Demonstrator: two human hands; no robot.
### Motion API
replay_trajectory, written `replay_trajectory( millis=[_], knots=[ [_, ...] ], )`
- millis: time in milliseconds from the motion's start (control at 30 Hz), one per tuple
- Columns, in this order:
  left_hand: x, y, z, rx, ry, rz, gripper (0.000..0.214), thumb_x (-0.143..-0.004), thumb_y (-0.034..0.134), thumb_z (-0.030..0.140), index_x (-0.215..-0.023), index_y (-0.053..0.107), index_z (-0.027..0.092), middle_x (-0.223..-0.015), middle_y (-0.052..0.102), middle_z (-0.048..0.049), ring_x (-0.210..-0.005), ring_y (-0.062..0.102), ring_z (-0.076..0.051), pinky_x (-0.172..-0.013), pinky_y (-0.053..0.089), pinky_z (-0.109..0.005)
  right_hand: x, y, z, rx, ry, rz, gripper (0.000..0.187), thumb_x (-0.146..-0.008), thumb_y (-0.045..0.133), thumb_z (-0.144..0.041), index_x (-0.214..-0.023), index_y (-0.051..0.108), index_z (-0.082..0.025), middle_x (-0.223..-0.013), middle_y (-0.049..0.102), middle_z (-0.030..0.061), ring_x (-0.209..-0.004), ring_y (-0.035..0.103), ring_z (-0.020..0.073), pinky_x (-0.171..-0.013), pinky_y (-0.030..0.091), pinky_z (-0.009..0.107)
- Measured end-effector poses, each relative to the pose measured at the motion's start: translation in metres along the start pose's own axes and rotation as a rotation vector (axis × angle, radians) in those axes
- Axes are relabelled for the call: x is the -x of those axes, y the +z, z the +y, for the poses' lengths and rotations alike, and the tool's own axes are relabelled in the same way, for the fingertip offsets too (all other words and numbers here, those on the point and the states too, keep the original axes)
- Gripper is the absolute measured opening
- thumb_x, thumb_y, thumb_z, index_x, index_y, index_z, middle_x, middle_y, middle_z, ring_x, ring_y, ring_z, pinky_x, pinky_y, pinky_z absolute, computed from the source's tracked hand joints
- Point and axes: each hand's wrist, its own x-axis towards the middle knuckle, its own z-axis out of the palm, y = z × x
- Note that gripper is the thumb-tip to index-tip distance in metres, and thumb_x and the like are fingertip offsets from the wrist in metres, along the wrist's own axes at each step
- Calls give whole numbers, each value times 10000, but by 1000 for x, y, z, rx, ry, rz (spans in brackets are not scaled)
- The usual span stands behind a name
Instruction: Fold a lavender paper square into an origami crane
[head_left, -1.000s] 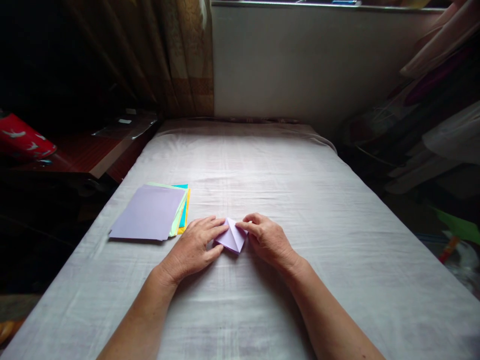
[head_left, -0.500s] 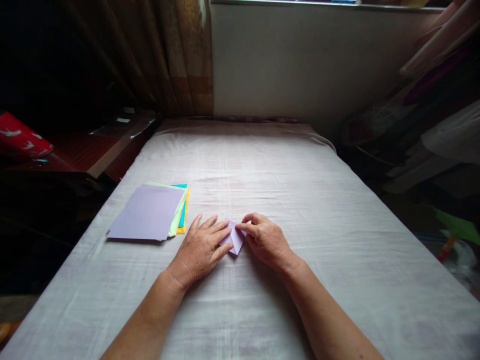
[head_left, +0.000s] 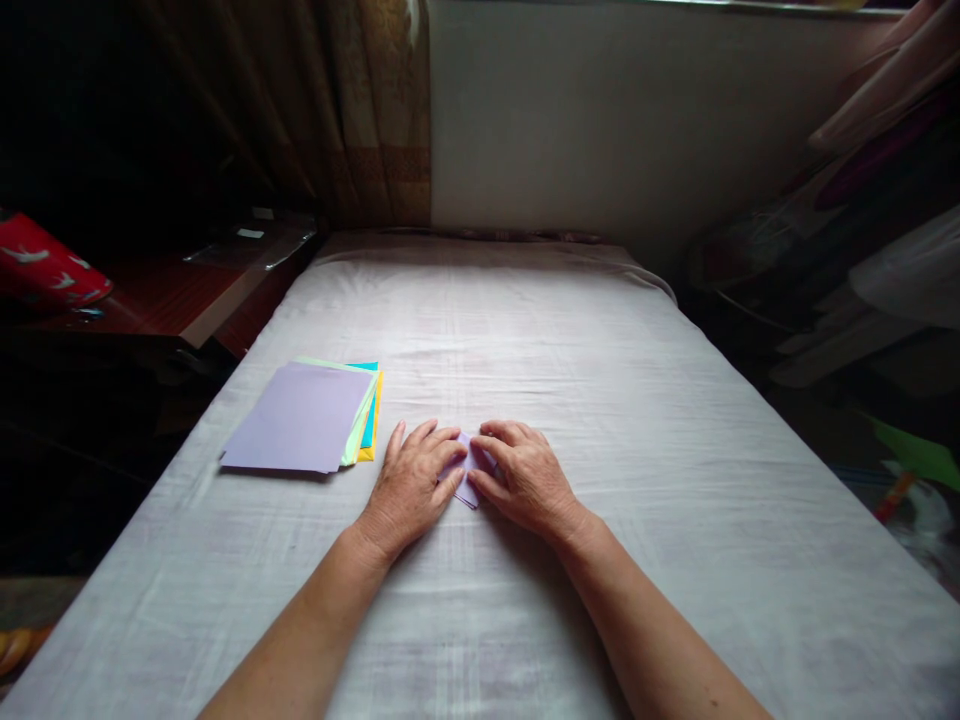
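Note:
A small folded piece of light purple paper (head_left: 470, 488) lies on the sheet between my hands, mostly covered by fingers. My left hand (head_left: 416, 485) rests on its left part, index finger and thumb holding it against the sheet. From the other side, the bent fingers and thumb of my right hand (head_left: 525, 475) close on the right part of the paper. The exact shape of the fold is hidden. To the left of my left hand lies a stack of square coloured paper (head_left: 296, 415), with purple on top and green, blue and yellow edges showing.
A pale checked sheet (head_left: 480, 330) covers the flat surface in front of me. On the left stands a dark wooden table (head_left: 172, 305) with a red patterned object (head_left: 45, 265) and a clear plastic sleeve (head_left: 255, 240). Clothes (head_left: 911, 265) hang at the right.
My right hand's fingers have opened out from a tight pinch, and its thumb now shows on the paper. My left fingers have curled slightly. The view has shifted a little.

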Motion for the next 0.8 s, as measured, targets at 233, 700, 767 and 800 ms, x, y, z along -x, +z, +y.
replay_trajectory(
  millis=[233,700,767,800],
  knots=[
    [1,-2,-2,-3,-58,-67,392,-858,626,306,-1244,572,268,-1446,528,-29,-1423,334,-295,-1180,139,-607,9,-2,-5,29,37,-63,474,-827,694,-422,-1238,631,-196,-1330,590,136,-1213,528,308,-1014,405,474],
    [-2,-3,-13,-35,-35,-133,457,-963,395,237,-1409,475,303,-1497,466,-24,-1449,289,-278,-1161,124,-640,30,-4,-2,40,-187,-78,341,-925,576,-370,-1241,643,-262,-1380,579,76,-1341,437,311,-1076,345,496],
    [-2,-3,-16,-27,-26,-129,451,-979,365,237,-1411,471,308,-1498,466,-22,-1449,292,-270,-1160,138,-633,30,-6,-4,26,-210,-110,342,-934,561,-370,-1255,630,-275,-1384,576,71,-1336,445,300,-1083,340,491],
    [-3,-3,-18,-25,-19,-131,447,-985,359,246,-1414,468,310,-1500,463,-22,-1448,294,-268,-1161,143,-628,30,-7,-5,21,-219,-123,345,-934,559,-374,-1258,626,-278,-1390,569,74,-1331,449,298,-1085,339,492]
  ],
)
